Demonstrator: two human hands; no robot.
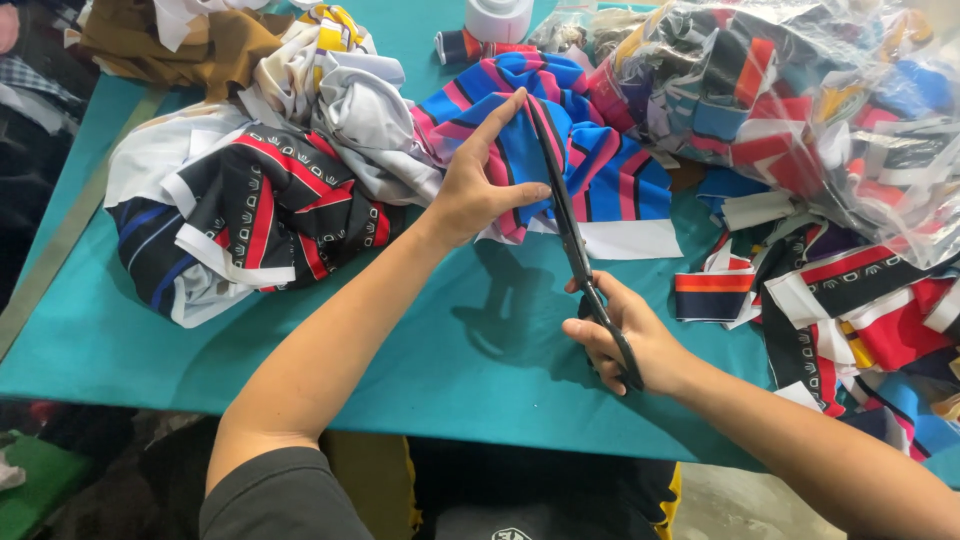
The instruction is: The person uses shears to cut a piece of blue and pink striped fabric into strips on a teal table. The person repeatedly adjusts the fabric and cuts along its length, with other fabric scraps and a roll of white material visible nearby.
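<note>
Right hand [632, 340] grips scissors [570, 225]; left hand [480, 185] holds striped fabric [610, 170].

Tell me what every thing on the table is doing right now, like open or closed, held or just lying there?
scissors: blades nearly closed, cutting along the cloth.
blue and pink striped cloth: held up, partly cut.
left hand: pinching the cloth.
right hand: gripping the scissor handles.
black and red cloth: crumpled, untouched.
clear plastic bag: stuffed with scraps.
strips pile: loose, heaped.
white container: upright, mostly out of frame.
</note>
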